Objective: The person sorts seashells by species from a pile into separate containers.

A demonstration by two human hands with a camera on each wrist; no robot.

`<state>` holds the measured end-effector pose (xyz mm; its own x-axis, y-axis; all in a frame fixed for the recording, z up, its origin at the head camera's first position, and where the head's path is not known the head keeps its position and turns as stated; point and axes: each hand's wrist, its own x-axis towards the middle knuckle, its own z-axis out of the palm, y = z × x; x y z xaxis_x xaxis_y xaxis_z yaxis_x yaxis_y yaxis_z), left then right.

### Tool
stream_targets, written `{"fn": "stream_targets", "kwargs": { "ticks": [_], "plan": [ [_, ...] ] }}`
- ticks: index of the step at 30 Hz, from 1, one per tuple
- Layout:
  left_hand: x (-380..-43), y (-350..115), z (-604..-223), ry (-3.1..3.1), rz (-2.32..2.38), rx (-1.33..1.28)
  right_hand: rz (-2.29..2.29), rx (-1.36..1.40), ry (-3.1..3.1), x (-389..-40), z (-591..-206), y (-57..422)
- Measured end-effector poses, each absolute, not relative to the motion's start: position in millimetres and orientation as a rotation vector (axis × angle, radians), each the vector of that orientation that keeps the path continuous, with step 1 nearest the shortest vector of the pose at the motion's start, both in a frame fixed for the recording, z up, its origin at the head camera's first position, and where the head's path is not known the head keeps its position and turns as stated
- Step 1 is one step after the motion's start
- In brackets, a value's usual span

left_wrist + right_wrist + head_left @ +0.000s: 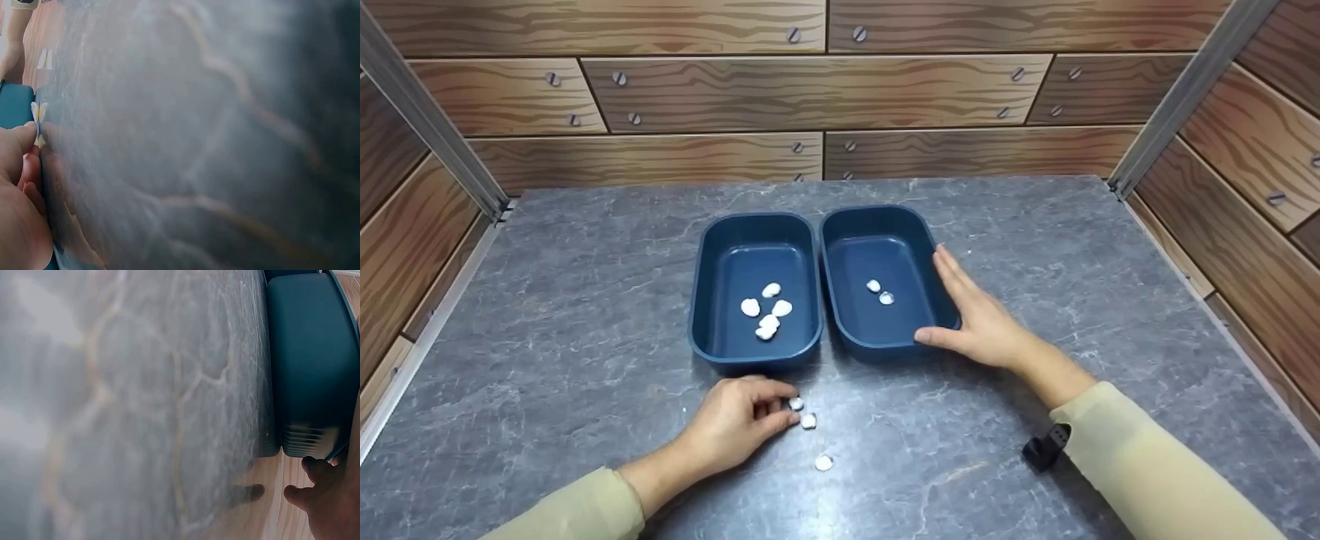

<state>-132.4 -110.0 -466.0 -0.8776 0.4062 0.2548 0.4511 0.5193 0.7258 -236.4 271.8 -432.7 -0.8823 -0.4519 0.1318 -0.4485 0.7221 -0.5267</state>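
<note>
My left hand [727, 420] is low over the table in front of the left bin, thumb and index finger pinching a small white pebble [796, 403]. Right beside the thumb tip lies a second pebble [808, 421], and a third pebble [824, 463] is nearer to me. Fingers spread and fairly straight, my right hand [986, 326] rests against the right side of the right blue bin [877, 346]. Two small pebbles [886, 298] lie inside that bin. The left blue bin [757, 360] holds several white pebbles [750, 307].
The two bins stand side by side on a grey marbled table [585, 300]. Wood-patterned panels [810, 90] enclose the back and sides. A black device [1046, 448] is at my right wrist.
</note>
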Motion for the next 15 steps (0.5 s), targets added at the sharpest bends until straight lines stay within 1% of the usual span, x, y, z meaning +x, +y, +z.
{"fn": "stream_targets", "kwargs": {
  "ticks": [15],
  "plan": [
    [-133.0, -109.5, -467.7, -2.685, -1.276, -0.765, -0.898, -0.748, 2.901, -235.8, -432.3, 271.2]
  ]
}}
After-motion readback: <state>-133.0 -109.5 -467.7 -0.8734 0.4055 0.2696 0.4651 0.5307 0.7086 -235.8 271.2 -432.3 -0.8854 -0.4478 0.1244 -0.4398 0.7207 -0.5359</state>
